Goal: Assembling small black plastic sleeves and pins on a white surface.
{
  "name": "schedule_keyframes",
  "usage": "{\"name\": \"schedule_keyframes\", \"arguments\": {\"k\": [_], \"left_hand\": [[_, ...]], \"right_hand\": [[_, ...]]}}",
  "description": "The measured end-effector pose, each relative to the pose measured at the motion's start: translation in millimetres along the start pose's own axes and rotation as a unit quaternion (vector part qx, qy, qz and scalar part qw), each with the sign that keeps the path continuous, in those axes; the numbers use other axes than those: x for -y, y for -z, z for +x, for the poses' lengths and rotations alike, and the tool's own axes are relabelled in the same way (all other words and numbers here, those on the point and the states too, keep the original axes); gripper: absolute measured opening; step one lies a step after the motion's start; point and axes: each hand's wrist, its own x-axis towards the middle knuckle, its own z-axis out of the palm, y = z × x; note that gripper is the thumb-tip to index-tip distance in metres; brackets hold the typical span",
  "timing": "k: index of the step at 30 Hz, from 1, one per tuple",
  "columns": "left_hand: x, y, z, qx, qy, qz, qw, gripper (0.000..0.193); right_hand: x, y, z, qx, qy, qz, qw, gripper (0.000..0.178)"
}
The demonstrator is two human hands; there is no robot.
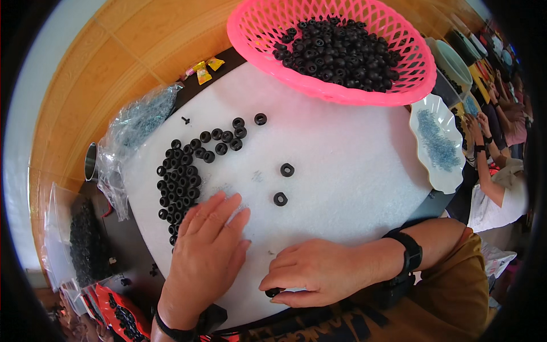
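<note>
My left hand (206, 251) lies palm down with its fingers stretched out, their tips beside a cluster of black ring-shaped parts (180, 181). A few small pale translucent bits (225, 187) lie just beyond those fingertips. Near the front edge of the white padded mat (353, 165), my right hand (319, 271) pinches one black ring-shaped part (273, 292) between thumb and fingers. Two more black ring-shaped parts (287, 170) rest apart from the others at the middle of the mat. What is under my left palm is hidden.
A pink lattice basket (245, 43) heaped with black parts stands at the back. On the right sits a white scalloped dish (450, 181) of small bluish pieces. A clear plastic bag (128, 128) and a red bag (108, 296) lie left. Other people (501, 182) work at far right.
</note>
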Motion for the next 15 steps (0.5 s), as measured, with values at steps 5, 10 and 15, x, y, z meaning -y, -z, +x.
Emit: {"name": "schedule_keyframes", "arguments": {"k": [5,10,15], "left_hand": [[0.6,-6.5,0.6,-0.013,0.005,-0.035,0.999,0.041],[10.4,0.6,7.6,-0.027,-0.015,-0.001,1.0,0.042],[0.3,-5.8,3.5,-0.017,0.001,-0.009,1.0,0.04]], "right_hand": [[0.2,1.0,0.5,0.006,-0.005,0.0,1.0,0.017],[1.6,0.7,0.2,0.007,-0.003,0.0,1.0,0.016],[1.8,-1.6,-1.3,0.008,-0.022,0.021,0.999,0.015]]}}
